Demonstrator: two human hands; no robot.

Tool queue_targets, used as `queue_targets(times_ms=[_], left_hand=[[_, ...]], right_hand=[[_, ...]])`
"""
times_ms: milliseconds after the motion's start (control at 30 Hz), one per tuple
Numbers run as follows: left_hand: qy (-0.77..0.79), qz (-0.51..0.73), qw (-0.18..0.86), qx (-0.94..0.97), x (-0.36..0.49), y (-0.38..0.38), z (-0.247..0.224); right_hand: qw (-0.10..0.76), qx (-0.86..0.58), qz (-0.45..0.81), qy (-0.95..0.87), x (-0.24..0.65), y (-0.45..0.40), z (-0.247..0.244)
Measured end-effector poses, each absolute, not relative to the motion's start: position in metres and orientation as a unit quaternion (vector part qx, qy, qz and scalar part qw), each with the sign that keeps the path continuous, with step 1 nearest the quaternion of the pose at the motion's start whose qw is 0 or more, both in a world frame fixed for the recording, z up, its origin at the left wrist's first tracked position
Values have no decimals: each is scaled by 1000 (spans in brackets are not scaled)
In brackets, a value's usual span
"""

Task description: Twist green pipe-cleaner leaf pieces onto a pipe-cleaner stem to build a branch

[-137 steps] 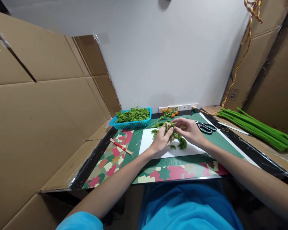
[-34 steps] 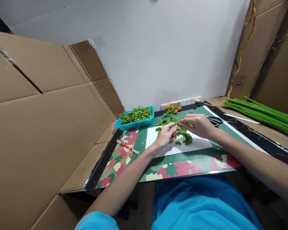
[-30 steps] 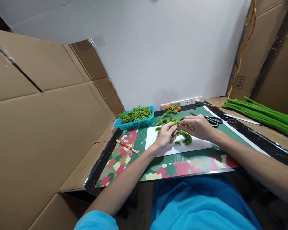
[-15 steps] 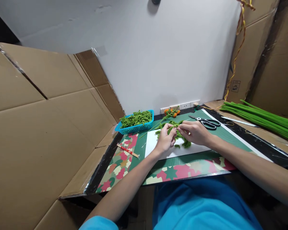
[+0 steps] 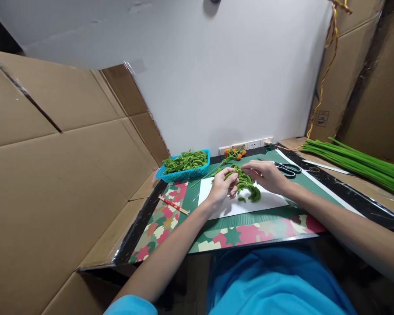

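Curled green fuzzy pieces [image 5: 254, 192] lie in a loose pile on a white sheet [image 5: 269, 200]. Over the pile's left side, my left hand [image 5: 223, 183] is closed in a pinch; what it holds is too small to make out. My right hand [image 5: 262, 173] hovers just to the right, above the pile, its fingers bent and its fingertips near the green pieces. Whether it grips anything is hidden. Behind my hands lie orange flower heads [image 5: 233, 153] on a green stem.
A blue basket [image 5: 184, 174] of green pieces stands at the back left. Black-handled scissors [image 5: 290, 169] lie right of my right hand. Long green fuzzy stems [image 5: 357, 164] lie far right. A red-wrapped stick [image 5: 173, 204] lies left. Cardboard walls [image 5: 68, 175] flank the table.
My hands were together at the fingertips; now a small gap separates them. My right hand has moved up slightly, showing more of the pile. The view has shifted slightly.
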State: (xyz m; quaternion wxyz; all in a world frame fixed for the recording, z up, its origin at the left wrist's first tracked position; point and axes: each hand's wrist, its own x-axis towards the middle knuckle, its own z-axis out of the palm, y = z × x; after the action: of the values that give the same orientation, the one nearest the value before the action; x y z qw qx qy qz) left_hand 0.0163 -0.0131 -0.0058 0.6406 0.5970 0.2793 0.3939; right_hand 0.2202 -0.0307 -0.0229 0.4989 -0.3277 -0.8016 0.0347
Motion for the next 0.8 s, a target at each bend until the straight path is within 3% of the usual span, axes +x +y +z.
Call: queue_targets(times_ms=[133, 500, 800], left_hand=[[272, 353, 654, 612, 14, -14, -5], [250, 279, 698, 610, 4, -11, 1], [252, 311, 683, 611, 8, -12, -3]], right_hand=[[507, -307, 74, -802, 222, -32, -21], [445, -281, -71, -847, 230, -38, -19], [494, -271, -62, -824, 219, -41, -16]])
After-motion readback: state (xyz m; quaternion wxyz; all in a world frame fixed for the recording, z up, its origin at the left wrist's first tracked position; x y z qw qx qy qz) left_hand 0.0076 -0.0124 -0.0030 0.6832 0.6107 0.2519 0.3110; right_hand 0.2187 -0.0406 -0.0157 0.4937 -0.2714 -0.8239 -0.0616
